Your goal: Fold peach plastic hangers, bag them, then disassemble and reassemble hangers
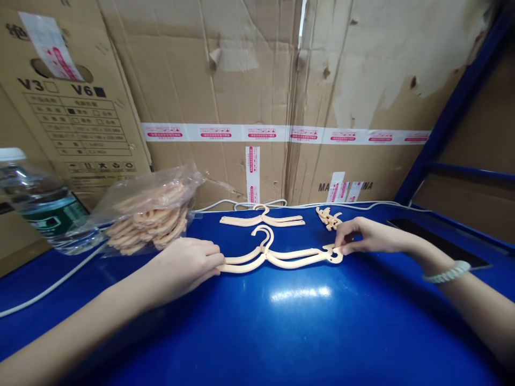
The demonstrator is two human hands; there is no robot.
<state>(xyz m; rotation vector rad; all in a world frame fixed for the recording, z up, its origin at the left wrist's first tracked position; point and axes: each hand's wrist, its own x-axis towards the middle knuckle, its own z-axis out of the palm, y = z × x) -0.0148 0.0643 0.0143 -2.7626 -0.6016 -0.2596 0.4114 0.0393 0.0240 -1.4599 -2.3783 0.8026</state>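
A beige folding clothes hanger [295, 261] lies across the blue table in front of me, its hook toward the back. My left hand [195, 262] is closed around the left end of it, hiding that tip. At the other end, my right hand [356, 236] pinches a small curved beige clip [335, 254] that meets the arm tip; whether it is joined there I cannot tell. Behind lies a second beige hanger [263, 219], untouched. Close beyond my right fingers sits a small pile of beige clips [328, 217].
A clear plastic bag [153, 214] full of beige hanger parts stands at the left, beside a water bottle [48, 209]. Cardboard [225, 80] walls the back. A white cable [60, 281] runs along the table. A flat black object [438, 244] lies at the right, partly behind my wrist.
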